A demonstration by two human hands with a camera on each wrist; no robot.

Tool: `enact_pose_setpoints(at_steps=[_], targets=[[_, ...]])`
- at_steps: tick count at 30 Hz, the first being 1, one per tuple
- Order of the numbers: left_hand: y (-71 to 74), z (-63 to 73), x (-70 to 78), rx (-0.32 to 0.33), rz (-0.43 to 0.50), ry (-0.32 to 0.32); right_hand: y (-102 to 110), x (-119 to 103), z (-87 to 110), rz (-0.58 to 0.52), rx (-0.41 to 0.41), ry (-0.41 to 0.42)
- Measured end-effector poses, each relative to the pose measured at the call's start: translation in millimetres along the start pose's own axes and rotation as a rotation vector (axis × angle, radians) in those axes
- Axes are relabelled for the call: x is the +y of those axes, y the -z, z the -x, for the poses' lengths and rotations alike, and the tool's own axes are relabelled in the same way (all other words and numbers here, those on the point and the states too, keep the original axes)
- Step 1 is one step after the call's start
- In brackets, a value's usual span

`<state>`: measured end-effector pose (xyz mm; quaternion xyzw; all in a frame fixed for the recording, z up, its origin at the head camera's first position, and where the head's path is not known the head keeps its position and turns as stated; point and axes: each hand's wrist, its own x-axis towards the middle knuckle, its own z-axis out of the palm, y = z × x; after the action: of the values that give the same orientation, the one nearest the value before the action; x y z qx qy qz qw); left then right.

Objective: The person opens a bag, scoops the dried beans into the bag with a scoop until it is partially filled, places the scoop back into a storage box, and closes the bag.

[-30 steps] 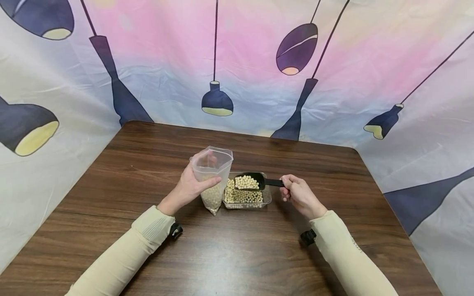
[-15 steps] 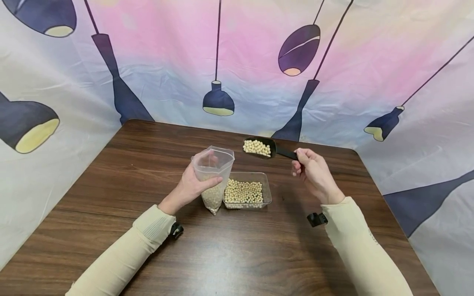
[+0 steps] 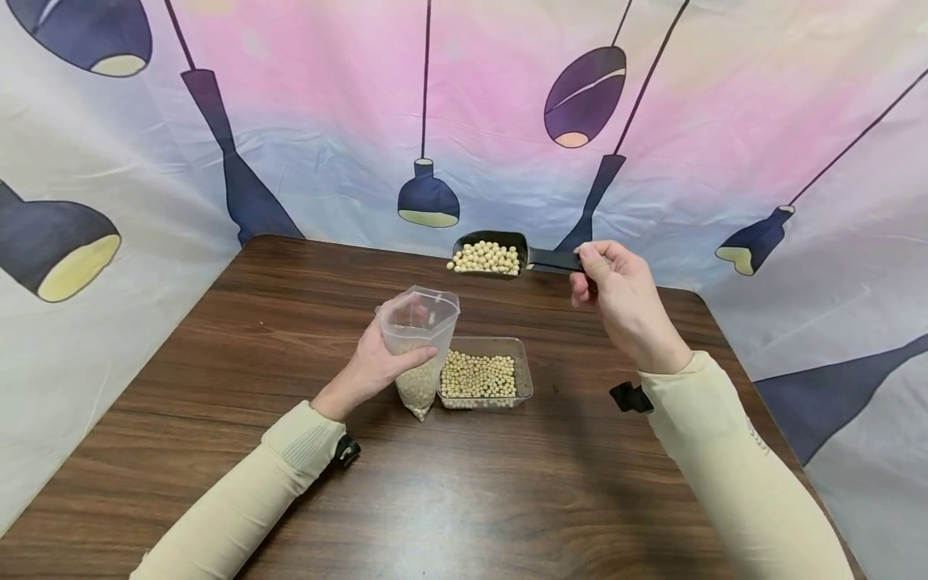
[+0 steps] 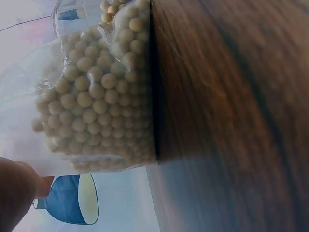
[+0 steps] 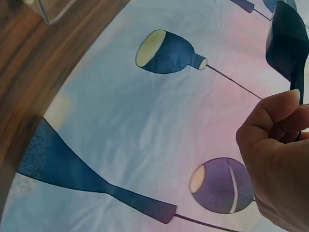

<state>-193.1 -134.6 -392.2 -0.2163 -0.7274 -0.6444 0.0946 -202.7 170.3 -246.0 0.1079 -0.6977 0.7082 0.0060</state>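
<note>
My left hand (image 3: 377,358) grips a clear plastic bag (image 3: 424,322) around its side, holding its mouth open and upright on the table. Pale round soybeans (image 4: 91,101) fill the bag's lower part, as the left wrist view shows up close. With thumb and fingers my right hand (image 3: 627,302) pinches the handle of a black scoop (image 3: 554,258), raised well above the table. Soybeans (image 3: 486,258) heap in the scoop, whose tip points left, above and slightly right of the bag's mouth. In the right wrist view the scoop (image 5: 287,41) shows its underside.
A clear rectangular container (image 3: 524,374) partly filled with soybeans stands directly right of the bag. The brown wooden table (image 3: 464,499) ends at the back against a printed cloth (image 3: 326,177) with lamp drawings.
The right hand has lifted the loaded scoop from over the container, first up and rightward, then higher and back left toward the bag. The left hand and bag have stayed in place.
</note>
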Motion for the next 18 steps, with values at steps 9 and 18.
enact_pose_setpoints(at_steps=[9, 18], targets=[[-0.1, -0.3, -1.9, 0.005, -0.007, 0.003, -7, -14, -3.5, 0.066, 0.047, 0.089], [0.0, -0.4, -1.8, -0.003, -0.004, 0.000, -8, -17, -3.1, 0.102, 0.056, 0.140]])
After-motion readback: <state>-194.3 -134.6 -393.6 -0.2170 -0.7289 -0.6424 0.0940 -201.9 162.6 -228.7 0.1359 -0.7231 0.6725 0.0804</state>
